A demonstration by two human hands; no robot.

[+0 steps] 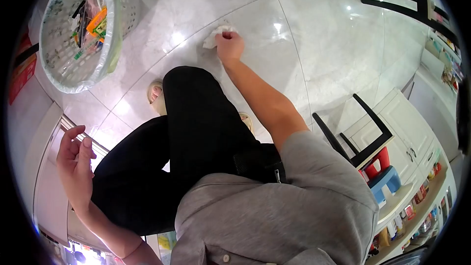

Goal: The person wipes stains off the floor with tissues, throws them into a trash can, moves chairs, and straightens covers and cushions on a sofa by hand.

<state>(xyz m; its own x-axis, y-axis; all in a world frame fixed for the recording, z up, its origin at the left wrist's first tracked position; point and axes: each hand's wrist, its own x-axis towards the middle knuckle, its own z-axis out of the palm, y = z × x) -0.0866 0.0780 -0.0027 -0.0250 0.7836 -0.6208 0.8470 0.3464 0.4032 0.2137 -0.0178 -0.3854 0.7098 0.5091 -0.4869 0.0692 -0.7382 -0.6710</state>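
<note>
While the right hand (230,47) clamps tissue (210,39) — partly hidden — the left hand (76,163) curls loosely.

Super glossy floor tiles (338,34) here
Crumpled tissue (210,41) looks papery, basket (128,12) is holey plastic with a thin shiny plastic liner (114,24), grey shirt (279,211) and black trousers (196,118) are matt cloth tbh.

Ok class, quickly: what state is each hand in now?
Left hand: partly open, fingers curled, empty.
Right hand: closed on a crumpled white tissue, against the tiled floor.
</note>
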